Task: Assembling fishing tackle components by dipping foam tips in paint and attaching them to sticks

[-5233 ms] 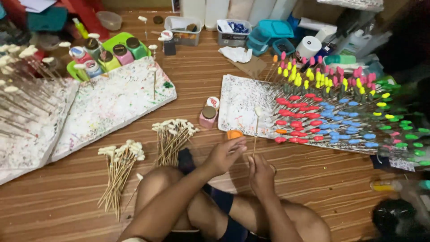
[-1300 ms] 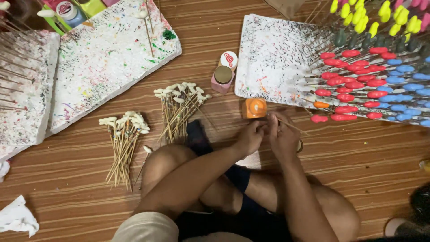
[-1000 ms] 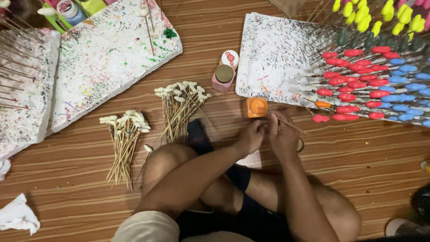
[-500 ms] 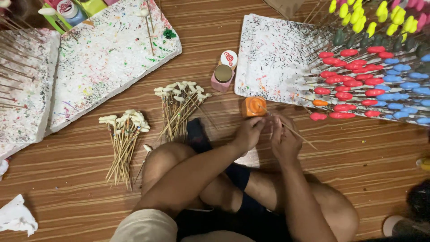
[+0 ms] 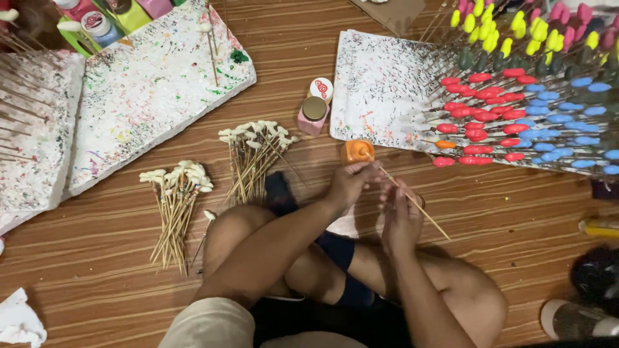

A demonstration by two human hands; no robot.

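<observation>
- Hands, two, bare, held together above crossed legs, wooden floor beneath.
- Left hand (image 5: 351,183): fingers closed around the small orange paint bottle (image 5: 356,152), which sits just at 12 o'clock of the knuckles, on or just above the floor; cannot tell which.
- Right hand (image 5: 401,216): fingers pinched on a thin wooden skewer (image 5: 412,203); its tip end points into the bottle's mouth, its tail runs out toward 4 o'clock.
- Pink paint bottle with brown cap (image 5: 313,115), at 11 o'clock of the orange one, near; a round white lid with red mark (image 5: 321,88) just behind it.
- White foam board, paint-speckled (image 5: 380,90), at 1 o'clock, studded with rows of skewers with red, blue, yellow, pink and dark painted heads (image 5: 503,116); one orange head (image 5: 445,144) at the near edge.
- Two loose bundles of unpainted white-headed skewers: one (image 5: 255,151) at 10 o'clock, one (image 5: 175,203) at 9 o'clock.
- Second large speckled foam slab (image 5: 148,96) further out at 10 o'clock; a third slab (image 5: 32,129) at the far left.
- Crumpled white tissue (image 5: 19,319), 8 o'clock corner.
- Risk, judged: the small bottle looks light and narrow; a sideways push from the skewer could tip it and spill orange paint on the floor. A wet head carried across could drip, or brush neighbouring painted heads and smear colours.
</observation>
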